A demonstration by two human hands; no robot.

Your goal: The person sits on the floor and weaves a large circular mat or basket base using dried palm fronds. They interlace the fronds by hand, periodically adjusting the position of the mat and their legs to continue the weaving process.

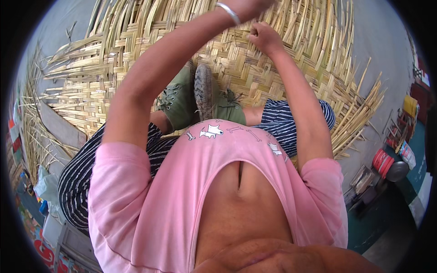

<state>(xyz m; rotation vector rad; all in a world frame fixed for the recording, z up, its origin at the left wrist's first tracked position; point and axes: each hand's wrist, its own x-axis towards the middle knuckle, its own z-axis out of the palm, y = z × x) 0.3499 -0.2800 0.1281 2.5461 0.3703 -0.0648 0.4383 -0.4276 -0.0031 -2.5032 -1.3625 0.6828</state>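
Note:
A large woven mat of split reeds or cane (177,43) lies under and in front of me, with loose strip ends fanning out at its edges. My left hand (252,8), with a silvery bangle (228,13) at its wrist, reaches across to the far side of the mat. The top of the picture cuts it off and it is blurred, so its fingers do not show clearly. Just nearer, my right hand (266,38) is closed low over the weave; whatever it grips, if anything, is hidden.
My crossed legs and green shoes (180,98) rest on the mat. A flat grey slab (61,120) lies at its left edge. Off to the right are a red container (383,164), a dark round pot (397,171) and various household items. Loose strips (34,104) lie at left.

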